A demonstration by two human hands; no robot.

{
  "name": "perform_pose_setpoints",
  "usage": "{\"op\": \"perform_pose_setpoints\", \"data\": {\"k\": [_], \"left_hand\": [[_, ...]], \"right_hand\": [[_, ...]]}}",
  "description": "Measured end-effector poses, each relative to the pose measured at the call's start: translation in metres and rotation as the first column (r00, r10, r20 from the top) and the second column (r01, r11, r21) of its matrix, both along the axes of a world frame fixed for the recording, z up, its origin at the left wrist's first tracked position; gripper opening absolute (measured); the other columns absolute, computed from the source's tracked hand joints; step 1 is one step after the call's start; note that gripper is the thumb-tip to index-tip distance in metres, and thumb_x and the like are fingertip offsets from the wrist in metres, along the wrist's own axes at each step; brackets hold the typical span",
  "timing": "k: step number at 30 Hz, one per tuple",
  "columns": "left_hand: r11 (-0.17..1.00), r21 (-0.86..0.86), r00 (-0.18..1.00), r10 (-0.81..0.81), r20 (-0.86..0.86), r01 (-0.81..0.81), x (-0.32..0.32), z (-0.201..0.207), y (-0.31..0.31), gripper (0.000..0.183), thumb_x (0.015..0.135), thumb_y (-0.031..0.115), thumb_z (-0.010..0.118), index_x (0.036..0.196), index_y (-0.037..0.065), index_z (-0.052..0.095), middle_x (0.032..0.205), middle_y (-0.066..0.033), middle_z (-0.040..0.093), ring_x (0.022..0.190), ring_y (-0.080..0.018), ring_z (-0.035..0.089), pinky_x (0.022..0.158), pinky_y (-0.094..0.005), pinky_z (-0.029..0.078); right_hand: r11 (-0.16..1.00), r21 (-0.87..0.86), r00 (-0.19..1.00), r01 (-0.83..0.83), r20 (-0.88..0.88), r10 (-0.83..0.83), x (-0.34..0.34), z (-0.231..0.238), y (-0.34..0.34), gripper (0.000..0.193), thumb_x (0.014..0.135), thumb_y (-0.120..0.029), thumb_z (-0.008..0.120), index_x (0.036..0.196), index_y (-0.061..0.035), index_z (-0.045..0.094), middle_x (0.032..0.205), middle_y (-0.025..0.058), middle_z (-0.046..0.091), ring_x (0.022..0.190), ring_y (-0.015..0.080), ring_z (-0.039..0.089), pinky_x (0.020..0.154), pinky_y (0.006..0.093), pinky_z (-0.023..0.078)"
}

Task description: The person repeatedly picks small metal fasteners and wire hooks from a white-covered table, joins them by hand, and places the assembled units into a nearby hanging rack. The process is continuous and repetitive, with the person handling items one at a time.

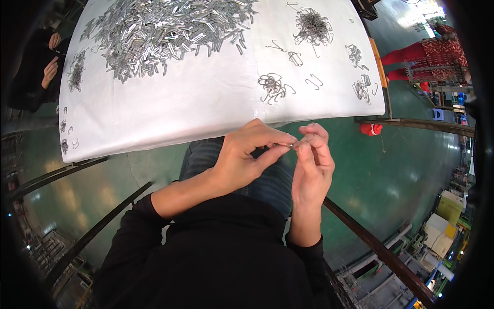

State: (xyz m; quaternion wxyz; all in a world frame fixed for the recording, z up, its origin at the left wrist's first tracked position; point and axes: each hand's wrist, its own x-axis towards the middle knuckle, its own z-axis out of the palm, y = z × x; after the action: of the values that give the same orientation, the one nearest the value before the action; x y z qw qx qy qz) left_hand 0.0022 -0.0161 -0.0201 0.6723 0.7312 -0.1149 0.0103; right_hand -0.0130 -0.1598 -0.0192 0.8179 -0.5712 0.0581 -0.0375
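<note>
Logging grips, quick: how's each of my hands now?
Left hand: closed, pinching a small metal piece.
Right hand: half-curled at that piece; grip cannot be told.

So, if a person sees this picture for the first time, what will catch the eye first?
Probably the big heap of shiny metal pieces, across the far left part of the white table. Then the left hand and right hand, meeting at a small shiny piece before the near edge. Right of the heap lie tangled wire hooks.

White tabletop (180, 103) glowing brightly, green floor (355, 185) catching glare; fisheye distortion bending outer view, corners sitting black.
</note>
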Motion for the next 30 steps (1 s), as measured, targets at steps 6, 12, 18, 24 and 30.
{"op": "perform_pose_setpoints", "data": {"k": [6, 12, 18, 24, 30], "left_hand": [[0.987, 0.114, 0.966, 0.083, 0.244, -0.113, 0.02, -0.021, 0.016, 0.022, 0.076, 0.002, 0.069, 0.098, 0.007, 0.069, 0.085, -0.0065, 0.066, 0.079, -0.0185, 0.058, 0.069, -0.0298, 0.047], [0.72, 0.54, 0.896, 0.291, 0.336, -0.436, 0.148, -0.079, 0.072, 0.016, 0.079, 0.013, 0.068, 0.094, 0.007, 0.068, 0.087, -0.0096, 0.066, 0.08, -0.0224, 0.06, 0.068, -0.0322, 0.047], [0.528, 0.741, 0.906, 0.314, 0.285, -0.416, 0.191, -0.091, 0.07, 0.018, 0.077, 0.019, 0.069, 0.089, 0.006, 0.067, 0.084, -0.0096, 0.065, 0.079, -0.0255, 0.061, 0.071, -0.0385, 0.049], [0.616, 0.724, 0.936, 0.331, 0.12, -0.311, 0.185, -0.071, 0.066, 0.017, 0.077, 0.015, 0.069, 0.091, 0.007, 0.067, 0.083, -0.0091, 0.065, 0.08, -0.0243, 0.061, 0.072, -0.0367, 0.049], [0.981, 0.186, 0.977, -0.018, -0.211, 0.059, 0.087, -0.019, 0.037, 0.011, 0.08, 0.011, 0.07, 0.087, 0.003, 0.067, 0.079, 0.0008, 0.065, 0.071, -0.0061, 0.054, 0.067, -0.0221, 0.044]], "right_hand": [[0.949, -0.23, 0.948, 0.216, 0.283, -0.147, -0.005, -0.011, 0.013, 0.011, 0.077, 0.0, 0.068, 0.085, -0.0031, 0.061, 0.111, 0.0092, 0.043, 0.104, 0.0216, 0.044, 0.088, 0.0331, 0.038], [0.934, -0.279, 0.95, 0.222, 0.277, -0.143, -0.008, -0.017, 0.008, 0.012, 0.076, -0.004, 0.07, 0.084, -0.0038, 0.062, 0.108, 0.0077, 0.045, 0.104, 0.0236, 0.044, 0.093, 0.0381, 0.035], [0.935, -0.295, 0.957, 0.196, 0.264, -0.117, -0.008, -0.016, 0.007, 0.013, 0.073, 0.0, 0.071, 0.082, -0.0029, 0.062, 0.106, 0.0072, 0.045, 0.104, 0.0241, 0.045, 0.094, 0.0378, 0.036], [0.938, -0.302, 0.962, 0.171, 0.255, -0.093, -0.006, -0.018, 0.009, 0.014, 0.072, 0.004, 0.071, 0.082, -0.0019, 0.063, 0.104, 0.0076, 0.047, 0.104, 0.0229, 0.046, 0.093, 0.0366, 0.037], [0.909, -0.39, 0.966, 0.144, 0.257, -0.042, -0.009, -0.021, 0.01, 0.012, 0.073, 0.003, 0.072, 0.082, -0.0007, 0.065, 0.102, 0.008, 0.047, 0.089, 0.0163, 0.051, 0.078, 0.0276, 0.043]]}}
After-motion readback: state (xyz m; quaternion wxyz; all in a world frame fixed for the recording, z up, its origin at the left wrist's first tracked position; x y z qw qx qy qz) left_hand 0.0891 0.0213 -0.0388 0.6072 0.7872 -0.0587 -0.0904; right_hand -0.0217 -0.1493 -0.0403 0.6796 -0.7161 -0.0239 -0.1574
